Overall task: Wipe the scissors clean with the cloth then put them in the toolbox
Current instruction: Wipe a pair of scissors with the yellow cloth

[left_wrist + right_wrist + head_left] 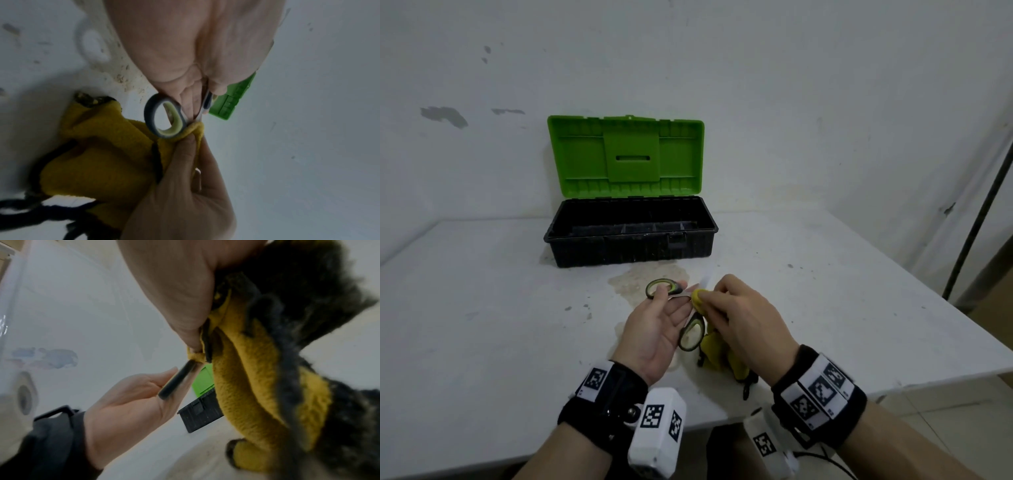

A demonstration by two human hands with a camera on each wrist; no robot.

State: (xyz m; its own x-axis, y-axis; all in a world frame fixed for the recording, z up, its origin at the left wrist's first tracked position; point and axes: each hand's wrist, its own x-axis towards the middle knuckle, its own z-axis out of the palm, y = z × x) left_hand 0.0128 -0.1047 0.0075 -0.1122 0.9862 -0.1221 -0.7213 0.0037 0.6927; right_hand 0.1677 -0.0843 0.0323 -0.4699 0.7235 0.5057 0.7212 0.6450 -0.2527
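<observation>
1. Wiping is judged to be the step in hand: the scissors (677, 310) are held over the table (482, 325) by the left hand (655, 330), thumb and fingers pinched near the pivot, palm turned up, with both handle loops left free.
2. The cloth (714, 353), yellow with a dark edging, is gripped by the right hand (744, 317); a fold of it is pinched onto the metal just above the handles, and the rest hangs down toward the table.
3. The toolbox (630, 233) is seen well apart from both hands, at the back of the table, with its green lid (625, 156) raised and its black tray uncovered.
4. The next move is judged to call for the pinched fold to be drawn along the blades to the tips while the handles are held steady; only after that would the scissors be carried to the open box.
5. From the head view the whole layout is given, but the contact point is hidden behind the right fingers.
6. From the left wrist view the fold is shown pressed against one loop (164, 116), and a blade tip appears to stand beyond the right thumb.
7. From the right wrist view only the cloth's hanging bulk and a handle edge-on are shown; the blades cannot be made out there.
</observation>
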